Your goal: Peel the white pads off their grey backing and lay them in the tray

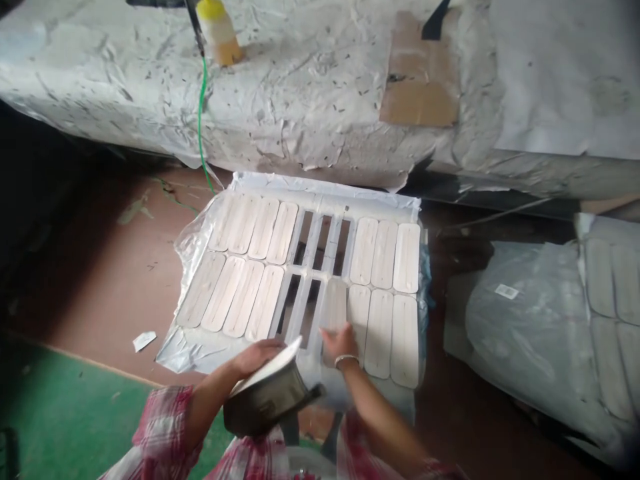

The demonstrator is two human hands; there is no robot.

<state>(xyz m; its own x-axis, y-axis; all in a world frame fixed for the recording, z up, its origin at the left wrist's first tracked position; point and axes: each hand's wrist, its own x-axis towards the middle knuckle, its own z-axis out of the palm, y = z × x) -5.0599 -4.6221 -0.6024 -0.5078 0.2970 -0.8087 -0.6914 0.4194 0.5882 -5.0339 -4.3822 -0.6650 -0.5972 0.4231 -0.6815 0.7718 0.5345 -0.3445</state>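
Observation:
My left hand [257, 357] is closed over a thick stack of rounded panels [273, 393], pale on top and dark along the side, held tilted near my lap. My right hand [341, 343] has its fingers at the lower end of a pale rounded panel [337, 300] in the lower row of a plastic-covered frame [320, 183]. Similar pale panels [383, 253] lie over slots on both sides of the frame, in two rows. Several long slots [324, 241] in the middle show dark openings. My right fingertips are partly hidden.
Behind the frame runs a ledge [300, 100] under wrinkled, stained sheeting. On it are a yellow-capped bottle [220, 33] and a piece of cardboard [423, 73]. A green cord [201, 120] hangs down its front. At right, a plastic-wrapped bundle [525, 313] lies beside more panels [613, 320].

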